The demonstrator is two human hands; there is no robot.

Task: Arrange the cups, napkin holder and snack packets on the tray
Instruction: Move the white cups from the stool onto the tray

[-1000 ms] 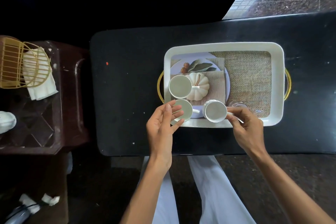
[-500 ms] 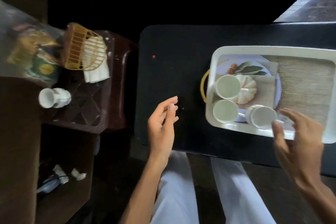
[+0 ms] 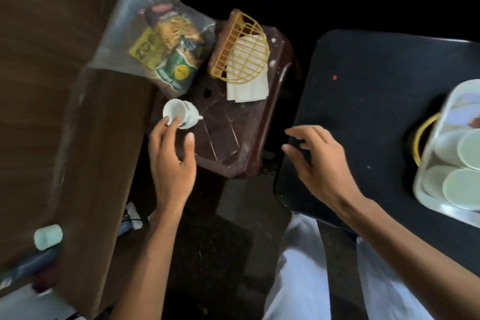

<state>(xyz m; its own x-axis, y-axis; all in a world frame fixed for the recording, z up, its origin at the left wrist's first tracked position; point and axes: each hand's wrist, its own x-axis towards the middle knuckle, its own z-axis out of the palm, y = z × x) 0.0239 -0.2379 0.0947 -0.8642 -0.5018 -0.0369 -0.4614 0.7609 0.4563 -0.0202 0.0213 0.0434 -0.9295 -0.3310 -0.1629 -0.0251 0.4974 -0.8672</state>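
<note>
Touching the tipped cup (image 3: 181, 112) on the stool (image 3: 233, 143) with two fingertips

Nearest, the left hand (image 3: 170, 166) is spread and relaxed, gripping nothing: two fingertips meet the rim of the white cup lying on its side at the stool's near-left corner, thumb apart from it. The right hand (image 3: 322, 163) hangs over the near-left corner of the black table (image 3: 376, 91), fingers splayed, holding nothing. Toward the table's right edge the white tray (image 3: 427, 161) carries other cups (image 3: 462, 188), blurred. Farther off, the yellow wire napkin holder (image 3: 241, 54) with white napkins (image 3: 246, 88) sits at the stool's far edge, and a clear bag of snack packets (image 3: 168, 52) lies over its far-left corner
</note>
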